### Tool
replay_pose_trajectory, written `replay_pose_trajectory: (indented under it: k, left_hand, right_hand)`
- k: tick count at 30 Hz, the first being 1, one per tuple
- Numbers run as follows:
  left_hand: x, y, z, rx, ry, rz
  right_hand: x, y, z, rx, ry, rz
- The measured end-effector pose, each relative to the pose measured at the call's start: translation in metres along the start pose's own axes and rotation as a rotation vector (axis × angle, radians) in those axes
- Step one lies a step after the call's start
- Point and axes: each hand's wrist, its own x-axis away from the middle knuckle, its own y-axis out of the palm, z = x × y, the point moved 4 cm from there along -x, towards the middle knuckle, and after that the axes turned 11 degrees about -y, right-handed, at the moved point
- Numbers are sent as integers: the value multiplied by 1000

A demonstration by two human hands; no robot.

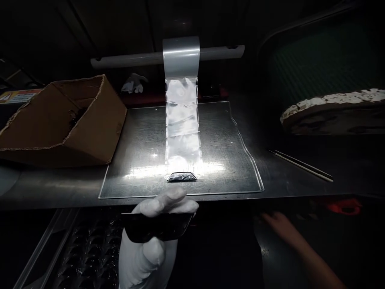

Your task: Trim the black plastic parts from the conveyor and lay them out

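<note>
My left hand (150, 249), in a white glove, is closed on a flat black trapezoid piece (156, 228). The thumb presses its near face and the fingers lie over the far edge. Just beyond, a similar dark-rimmed trapezoid piece (182, 176) rests at the lower end of a shiny clear film strip (182, 116). The strip comes down from a pale bar and lies on a scratched glass plate (141, 140). Off to the right, low and in shadow, is my bare right hand (278, 224), below the bench edge. Its fingers are blurred and dim.
An open cardboard box (93, 128) stands left of the plate. The pale bar (129, 60) crosses behind it. A thin stick (303, 165) lies on the right. A black tray with rounded pockets (93, 249) sits low left, and a red object (345, 206) low right.
</note>
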Motion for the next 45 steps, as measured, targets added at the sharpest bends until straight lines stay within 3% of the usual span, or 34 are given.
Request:
replay_pose_trajectory:
  k: [5,15,24,28,32,35,38,42,45]
  left_hand:
    - [-4,-1,1,-17,-1,-67]
    - [-3,-7,-3,158,-63,-10]
    - [-7,-9,-8,279,-146,-10]
    - [-8,-9,-9,353,-206,-40]
    - [-9,-13,-4,354,-162,-81]
    - [-10,-16,-4,336,-148,-108]
    - [-8,-15,-5,322,-155,-61]
    - [-1,-14,-8,258,-190,91]
    - [2,-15,-6,226,-208,77]
  right_hand:
    - [3,29,-17,-73,35,-132]
    - [3,52,-38,37,25,-239]
    - [15,71,-72,-9,-117,-318]
    - [15,86,-74,-57,-153,-349]
    - [16,97,-84,-43,-193,-360]
    - [31,86,-126,-5,-337,-423]
    - [56,54,-200,12,-602,-452]
    - [77,-5,-306,-73,-1036,-281]
    - [76,-29,-353,-47,-1191,-261]
